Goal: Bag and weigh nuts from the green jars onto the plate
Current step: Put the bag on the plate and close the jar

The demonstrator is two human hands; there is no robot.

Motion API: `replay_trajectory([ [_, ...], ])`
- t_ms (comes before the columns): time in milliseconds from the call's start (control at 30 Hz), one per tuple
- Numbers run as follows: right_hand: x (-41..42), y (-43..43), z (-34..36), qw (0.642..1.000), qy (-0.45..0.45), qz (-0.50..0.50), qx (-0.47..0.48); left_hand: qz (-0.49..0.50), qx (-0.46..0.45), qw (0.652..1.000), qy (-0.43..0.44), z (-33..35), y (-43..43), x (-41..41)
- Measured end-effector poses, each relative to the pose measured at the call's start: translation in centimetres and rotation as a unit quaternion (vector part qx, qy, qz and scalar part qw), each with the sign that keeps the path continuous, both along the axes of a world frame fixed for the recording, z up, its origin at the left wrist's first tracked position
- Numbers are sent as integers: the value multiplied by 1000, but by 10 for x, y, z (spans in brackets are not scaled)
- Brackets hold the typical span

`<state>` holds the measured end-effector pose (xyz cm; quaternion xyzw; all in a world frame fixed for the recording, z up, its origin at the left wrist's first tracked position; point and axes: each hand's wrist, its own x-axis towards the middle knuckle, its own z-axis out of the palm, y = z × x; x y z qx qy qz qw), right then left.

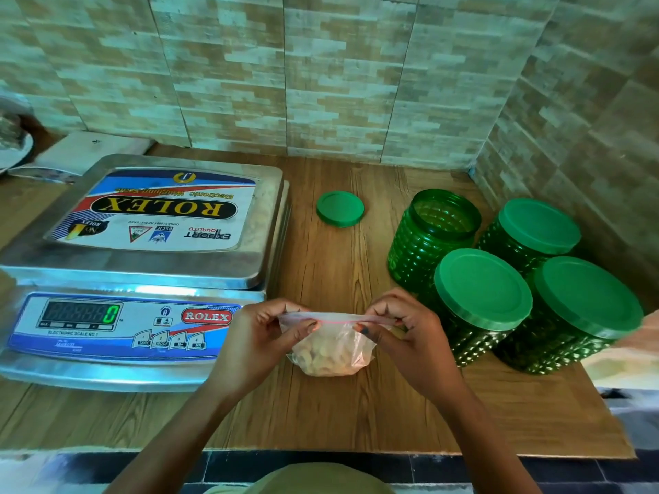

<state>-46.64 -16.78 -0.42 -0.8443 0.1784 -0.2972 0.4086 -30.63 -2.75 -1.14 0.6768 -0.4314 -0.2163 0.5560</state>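
Left grip [256, 336] and right grip [406, 333] pinch the seal of the nut bag [331, 351].
I find each grip closed on one end of the zip strip, whose long axis runs left to right between them. The bag's base appears to rest on the counter [356, 415]. The scale [149, 222] lies just left, display at zero — the left grip is nearer it. The open jar [428, 237] stands back right.

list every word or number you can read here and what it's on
"ROLEX", upside down: pan sticker of the scale
"EXPORT QUALITY", upside down: same sticker
"ROLEX": red badge, front panel
"0": green display
"ELECTRONIC SCALE NO.1": below the display
"TARE", "MODE": buttons
Remaining small print: too blurred to read
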Motion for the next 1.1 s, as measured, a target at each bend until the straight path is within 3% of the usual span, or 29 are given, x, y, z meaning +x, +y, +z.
replay_trajectory([
  [567, 6, 1, 2, 999, 44, -3, -16, 8, 4, 999, -35, 0, -5, -4],
  [767, 9, 5, 2, 1000, 18, 3, -21, 14, 7, 999, -40, 0, -6, -5],
  [1100, 16, 9, 7, 997, 65, 9, -51, 8, 16, 997, -69, 4, -7, -7],
])
